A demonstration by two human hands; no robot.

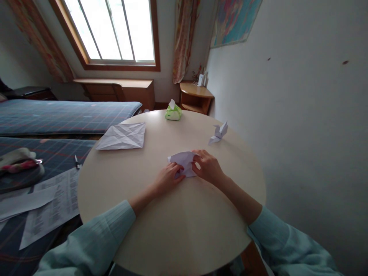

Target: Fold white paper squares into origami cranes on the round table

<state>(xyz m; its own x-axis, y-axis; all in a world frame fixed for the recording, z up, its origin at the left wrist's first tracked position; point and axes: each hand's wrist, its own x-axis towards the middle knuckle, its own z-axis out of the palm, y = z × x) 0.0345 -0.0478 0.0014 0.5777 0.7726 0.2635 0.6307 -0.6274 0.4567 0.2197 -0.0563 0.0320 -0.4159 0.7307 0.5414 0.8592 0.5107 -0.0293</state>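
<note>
A partly folded sheet of white paper (185, 158) lies near the middle of the round table (178, 222). My left hand (169, 176) is closed on its lower left part, fingers bent over the sheet. The thumb and fingers of my right hand (208, 166) pinch the paper's right edge. The fingers cover part of the folds. Beyond my right hand stands a folded paper crane (219, 132). Farther left rests a creased white sheet (123, 136) with crossing fold lines, apart from both hands.
A green tissue pack (173, 112) sits at the table's far edge. To the left, a bed (57, 153) with a plaid cover holds printed sheets (51, 207) and a pen (76, 161). A white wall (301, 115) runs along the right; a corner shelf (197, 90) stands behind the table.
</note>
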